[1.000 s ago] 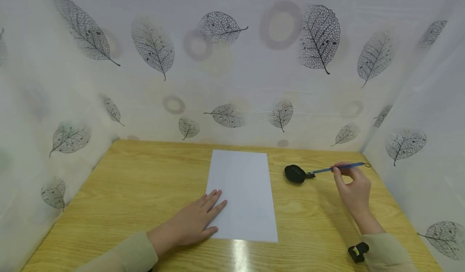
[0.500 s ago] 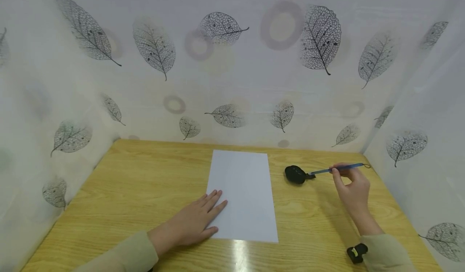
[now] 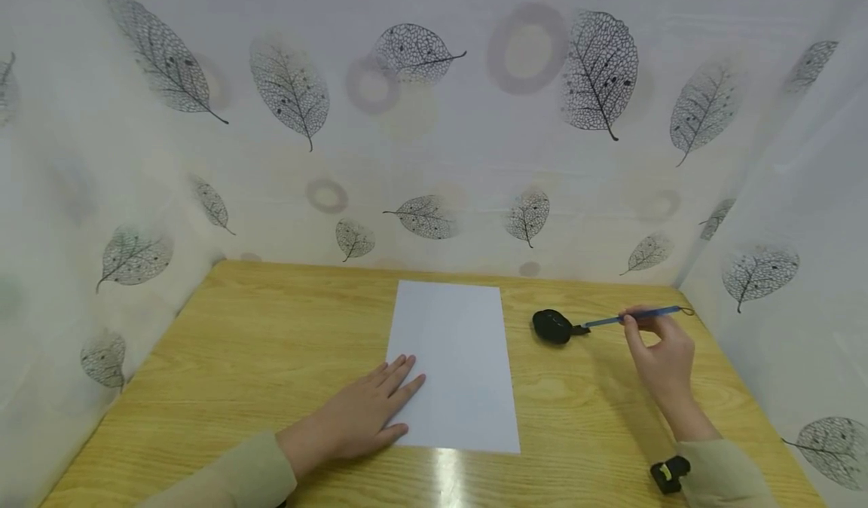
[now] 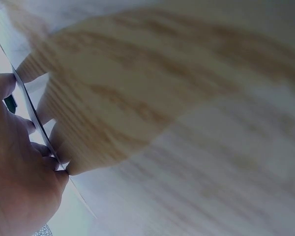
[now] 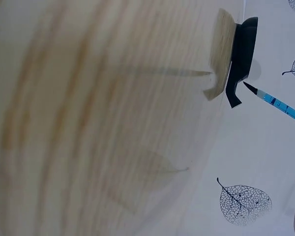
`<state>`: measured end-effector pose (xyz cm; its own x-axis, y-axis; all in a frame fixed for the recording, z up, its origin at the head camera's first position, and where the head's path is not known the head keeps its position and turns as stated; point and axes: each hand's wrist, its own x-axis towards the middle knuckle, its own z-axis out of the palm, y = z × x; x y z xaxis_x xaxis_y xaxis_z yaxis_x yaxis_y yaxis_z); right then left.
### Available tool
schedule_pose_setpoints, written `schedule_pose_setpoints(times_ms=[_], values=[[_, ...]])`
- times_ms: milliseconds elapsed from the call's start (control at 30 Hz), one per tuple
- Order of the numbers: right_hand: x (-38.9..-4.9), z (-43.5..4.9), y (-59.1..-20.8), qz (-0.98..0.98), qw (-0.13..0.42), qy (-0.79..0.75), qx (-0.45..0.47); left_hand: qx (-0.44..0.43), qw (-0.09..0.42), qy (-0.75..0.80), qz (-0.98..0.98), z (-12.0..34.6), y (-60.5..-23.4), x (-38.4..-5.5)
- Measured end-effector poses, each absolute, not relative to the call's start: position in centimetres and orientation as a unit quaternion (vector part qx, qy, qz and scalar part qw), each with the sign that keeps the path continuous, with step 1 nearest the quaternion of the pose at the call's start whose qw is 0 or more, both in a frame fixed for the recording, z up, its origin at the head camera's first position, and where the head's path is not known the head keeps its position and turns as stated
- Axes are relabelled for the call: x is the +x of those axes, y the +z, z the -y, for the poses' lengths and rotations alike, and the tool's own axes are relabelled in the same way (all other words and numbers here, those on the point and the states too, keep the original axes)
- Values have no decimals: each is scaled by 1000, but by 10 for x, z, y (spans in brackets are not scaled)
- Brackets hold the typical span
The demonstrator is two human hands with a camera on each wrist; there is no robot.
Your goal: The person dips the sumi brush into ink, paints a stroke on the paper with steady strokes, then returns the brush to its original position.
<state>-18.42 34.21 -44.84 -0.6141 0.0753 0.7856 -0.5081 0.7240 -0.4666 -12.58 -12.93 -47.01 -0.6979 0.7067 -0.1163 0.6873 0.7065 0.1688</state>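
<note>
A white sheet of paper (image 3: 454, 357) lies upright in the middle of the wooden table. My left hand (image 3: 369, 410) rests flat on its lower left edge, fingers spread; the left wrist view shows the fingers (image 4: 27, 128) along the paper's thin edge. On the right, my right hand (image 3: 664, 357) pinches a blue-handled brush (image 3: 649, 313) with a loop at its end. The brush's dark tip (image 5: 250, 88) is right at the short spout of a small black ink dish (image 3: 551, 327). In the right wrist view the dish (image 5: 243, 49) stands on the table, its inside hidden.
The glossy wooden table (image 3: 271, 342) mirrors the light. A pale curtain (image 3: 434, 146) with printed leaves encloses the back and both sides. A black strap device (image 3: 670, 474) sits at the right sleeve (image 3: 722, 470).
The right hand and brush shift slightly left, then slightly back right, staying by the dish. The left hand and paper hold still.
</note>
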Motion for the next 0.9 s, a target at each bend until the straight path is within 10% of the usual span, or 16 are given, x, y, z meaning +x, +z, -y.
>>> schedule_pose_setpoints(times_ms=[900], values=[[-180,-341,-436,808,438,379,103,381,84,56,-919,129,-469,-126]])
